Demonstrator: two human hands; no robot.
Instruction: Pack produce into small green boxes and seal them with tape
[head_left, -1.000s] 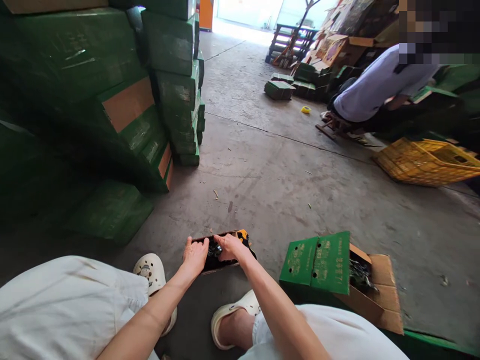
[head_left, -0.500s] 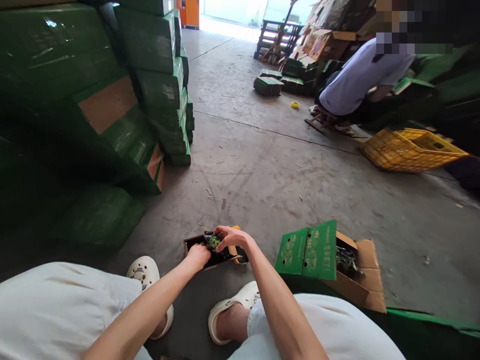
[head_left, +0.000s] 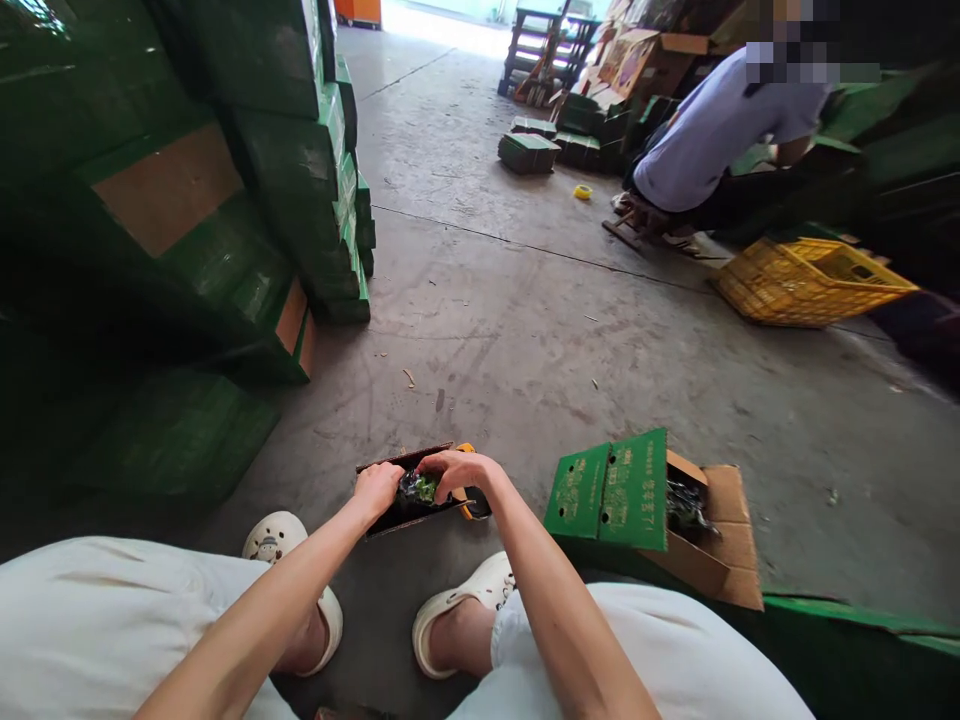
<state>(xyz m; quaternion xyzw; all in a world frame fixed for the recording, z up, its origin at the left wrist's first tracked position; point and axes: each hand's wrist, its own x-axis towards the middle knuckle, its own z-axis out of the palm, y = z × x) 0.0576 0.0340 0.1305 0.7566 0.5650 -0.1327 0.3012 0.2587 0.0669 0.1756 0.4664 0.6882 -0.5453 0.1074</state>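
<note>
Left hand (head_left: 377,488) and right hand (head_left: 459,472), fingers bent, are over a narrow open box (head_left: 409,522), one at each end of a dark bag (head_left: 418,488) with something green showing; whether either grips it, I cannot tell. The bag lies in the box, between the hands. Just beside the right hand is an orange-and-black object (head_left: 478,503). Farther right stands a green carton (head_left: 600,500), open on dark plastic (head_left: 686,510). Stacked green boxes (head_left: 281,180) rise ahead of the left hand; well ahead and right are a yellow crate (head_left: 795,285) and a seated co-worker (head_left: 701,135).
</note>
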